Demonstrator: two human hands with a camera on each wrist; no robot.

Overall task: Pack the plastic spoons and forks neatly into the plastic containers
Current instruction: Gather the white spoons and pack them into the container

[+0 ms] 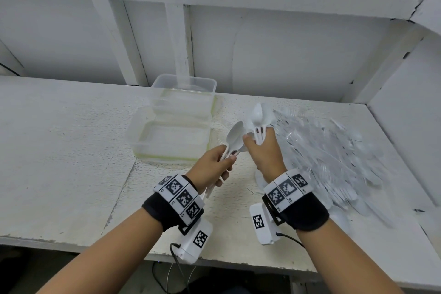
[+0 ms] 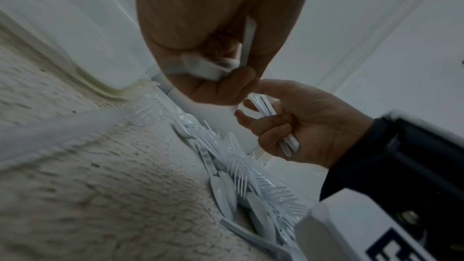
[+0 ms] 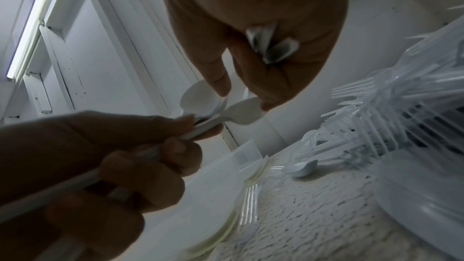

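White plastic spoons are held in both hands above the white table (image 1: 71, 150). The left hand (image 1: 211, 166) curls its fingers round the handles of a small bunch of spoons (image 1: 235, 137), bowls up and tilted toward the right; the left wrist view shows the handle ends poking out below the palm. The right hand (image 1: 265, 150) grips a second bunch of spoons (image 1: 257, 116) by the handles, bowls standing upright above the fist. In the right wrist view, the right thumb and a fingertip touch the bowls of the left hand's bunch, so the two hands meet just right of the containers. Two clear plastic containers sit on the table beside the hands: the near container (image 1: 170, 139), low and open, lies just left of the left hand's spoons, and the far container (image 1: 185, 92), taller, stands touching its back edge against the wall (image 1: 286, 55). A loose clear fork (image 3: 249, 204) lies just beside the near container's rim. To the right, a large heap of cutlery (image 1: 334, 157), clear forks and white spoons mixed in a crumpled clear wrapper, spreads across the table, near the right hand. Both wrists wear black bands with printed square markers and white camera boxes.
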